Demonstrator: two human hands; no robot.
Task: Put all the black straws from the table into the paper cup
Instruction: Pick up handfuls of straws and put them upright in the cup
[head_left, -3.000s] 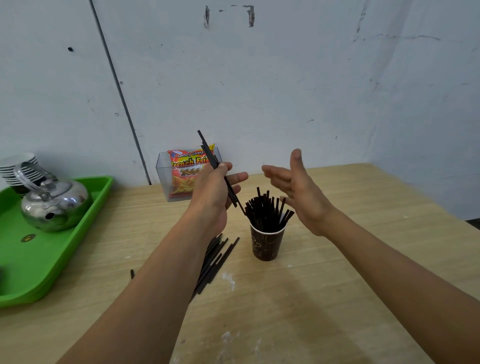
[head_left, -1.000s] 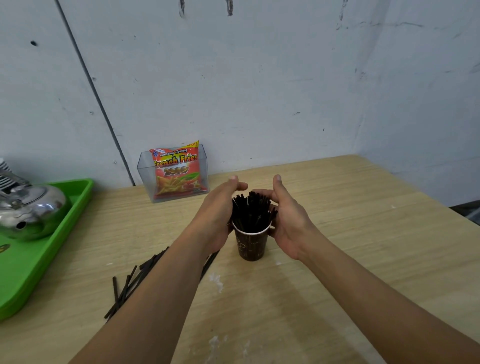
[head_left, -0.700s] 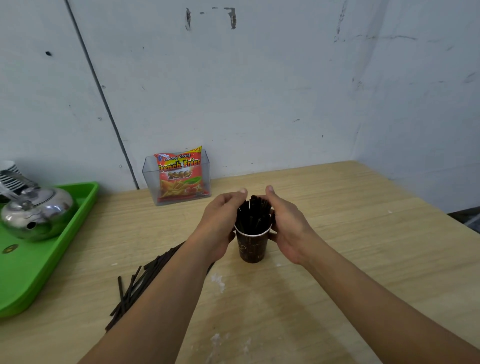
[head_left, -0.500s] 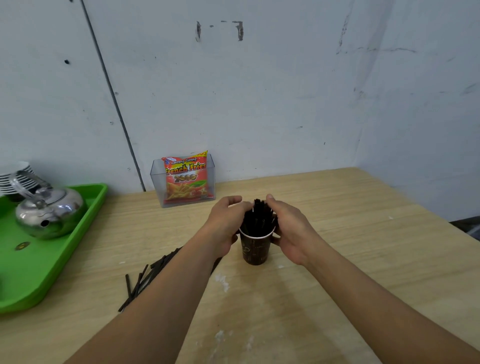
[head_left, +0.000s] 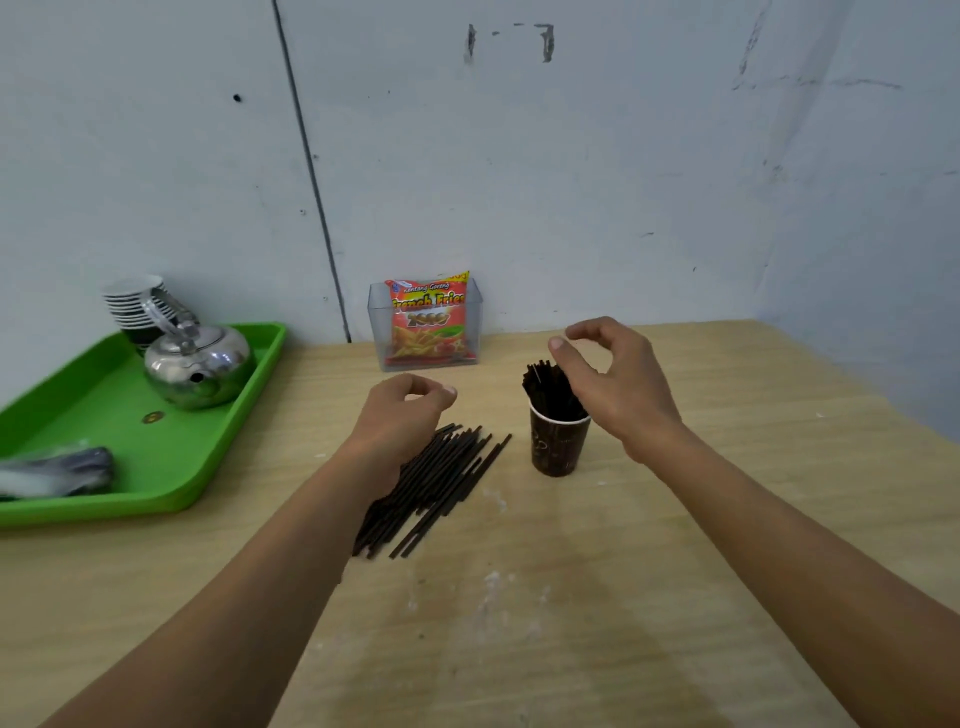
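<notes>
A dark brown paper cup (head_left: 559, 447) stands upright on the wooden table (head_left: 727, 519), packed with black straws (head_left: 549, 389) that stick up out of it. A pile of several loose black straws (head_left: 436, 483) lies flat on the table just left of the cup. My left hand (head_left: 402, 415) hovers over the far end of that pile, fingers loosely curled and holding nothing. My right hand (head_left: 613, 379) hangs beside and above the cup's straws, fingers loosely curled, thumb near the straw tips, holding nothing.
A green tray (head_left: 208, 467) at the left carries a metal kettle (head_left: 197, 364), stacked cups (head_left: 136, 306) and a wrapped bundle (head_left: 52, 473). A clear box with a snack bag (head_left: 428, 325) stands against the back wall.
Both hands have let go of the bundle of straws in the cup. My left hand has moved left over the loose pile; my right hand has lifted slightly beside the cup.
</notes>
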